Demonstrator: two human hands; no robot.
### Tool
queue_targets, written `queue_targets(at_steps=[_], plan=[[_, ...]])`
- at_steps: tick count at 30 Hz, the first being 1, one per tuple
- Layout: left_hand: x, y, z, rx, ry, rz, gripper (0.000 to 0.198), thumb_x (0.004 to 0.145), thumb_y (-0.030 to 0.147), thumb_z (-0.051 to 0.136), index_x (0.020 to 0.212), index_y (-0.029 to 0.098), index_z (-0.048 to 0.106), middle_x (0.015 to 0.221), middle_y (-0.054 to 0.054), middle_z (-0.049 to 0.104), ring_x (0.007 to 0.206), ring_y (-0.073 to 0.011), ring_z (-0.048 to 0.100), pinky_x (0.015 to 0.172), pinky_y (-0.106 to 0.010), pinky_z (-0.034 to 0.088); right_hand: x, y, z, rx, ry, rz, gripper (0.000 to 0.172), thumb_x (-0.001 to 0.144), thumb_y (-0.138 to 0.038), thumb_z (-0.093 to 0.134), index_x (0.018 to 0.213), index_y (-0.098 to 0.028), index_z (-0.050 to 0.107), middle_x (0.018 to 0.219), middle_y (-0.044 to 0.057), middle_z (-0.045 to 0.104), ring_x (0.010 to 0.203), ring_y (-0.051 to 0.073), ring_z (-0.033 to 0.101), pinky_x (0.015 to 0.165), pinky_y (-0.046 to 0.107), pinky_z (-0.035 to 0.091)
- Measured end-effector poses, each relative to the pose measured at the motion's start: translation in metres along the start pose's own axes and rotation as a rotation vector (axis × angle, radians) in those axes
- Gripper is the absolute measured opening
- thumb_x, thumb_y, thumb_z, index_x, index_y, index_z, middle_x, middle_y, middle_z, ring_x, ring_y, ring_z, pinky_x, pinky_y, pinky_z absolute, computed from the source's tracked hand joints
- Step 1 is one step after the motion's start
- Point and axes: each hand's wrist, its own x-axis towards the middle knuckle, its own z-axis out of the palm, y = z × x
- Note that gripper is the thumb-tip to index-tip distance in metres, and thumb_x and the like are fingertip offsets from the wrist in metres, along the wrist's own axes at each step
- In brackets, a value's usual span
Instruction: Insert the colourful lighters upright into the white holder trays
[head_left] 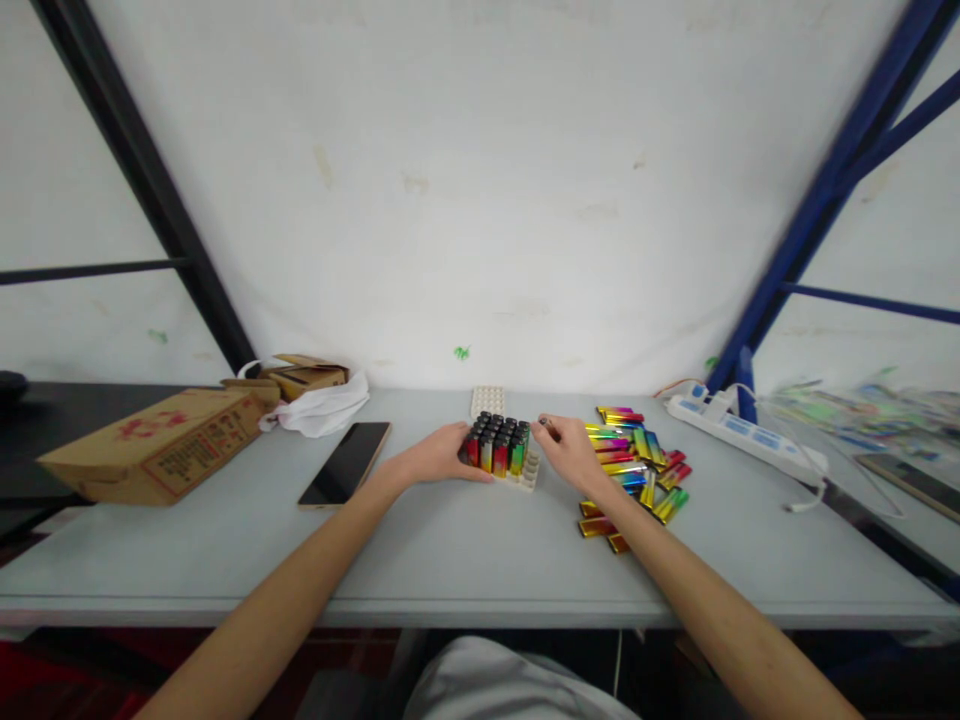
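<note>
Loading lighters (499,457) into the tray (525,484), frame centre, seems the step. Left hand (442,455): grip curled round its left side. Right hand (568,450): grip pinched on apparently one lighter (550,428), likely needing alignment above a vacant slot (532,464).

The left hand (444,455) grips the left side of a pale tray (531,474) on which black-topped lighters (499,440) stand upright in close rows, with bare cells along the right edge; the right hand (568,448), just beside it, pinches an object (550,428) mostly hidden by the fingers. To the right lie a loose pile of metallic-coloured lighters (628,463) and a power strip (750,433); to the left, a phone (345,464), a white bag (324,408) and a carton (161,440). A second tray (488,400) lies behind the first.
</note>
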Motion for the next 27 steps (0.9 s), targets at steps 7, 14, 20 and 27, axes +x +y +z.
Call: queue_targets(at_steps=[7, 14, 20, 27], plan=[[0.0, -0.001, 0.0, 0.0, 0.001, 0.007, 0.071, 0.067, 0.065, 0.082, 0.116, 0.016, 0.068, 0.115, -0.01, 0.073, 0.103, -0.0318, 0.068, 0.093, -0.038, 0.052, -0.002, -0.004, -0.002, -0.016, -0.039, -0.044, 0.035, 0.093, -0.038, 0.044, 0.062, -0.023, 0.037, 0.051, -0.005, 0.038, 0.053, 0.012, 0.034, 0.057, 0.028, 0.025], [-0.001, -0.001, 0.0, -0.01, 0.008, 0.008, 0.072, 0.066, 0.066, 0.082, 0.118, 0.018, 0.068, 0.115, -0.008, 0.074, 0.102, -0.0322, 0.068, 0.091, -0.037, 0.052, -0.002, -0.008, -0.009, 0.013, -0.062, -0.05, 0.03, 0.103, -0.048, 0.04, 0.1, -0.022, 0.053, 0.066, -0.005, 0.051, 0.062, 0.016, 0.048, 0.064, 0.028, 0.034], [0.0, -0.003, 0.001, -0.003, 0.011, 0.018, 0.075, 0.066, 0.067, 0.082, 0.118, 0.015, 0.068, 0.116, -0.01, 0.073, 0.105, -0.0333, 0.067, 0.094, -0.038, 0.052, 0.0, -0.009, -0.019, 0.045, -0.056, -0.153, 0.03, 0.106, -0.044, 0.038, 0.108, -0.02, 0.056, 0.094, 0.006, 0.061, 0.087, 0.02, 0.059, 0.079, 0.031, 0.044], [0.0, -0.002, 0.0, -0.006, 0.006, 0.025, 0.072, 0.067, 0.064, 0.082, 0.119, 0.017, 0.068, 0.115, -0.008, 0.074, 0.104, -0.0312, 0.067, 0.092, -0.036, 0.052, 0.001, -0.011, -0.024, 0.047, -0.123, -0.225, 0.03, 0.099, -0.046, 0.056, 0.096, -0.019, 0.067, 0.073, 0.001, 0.057, 0.069, 0.016, 0.054, 0.067, 0.029, 0.043]])
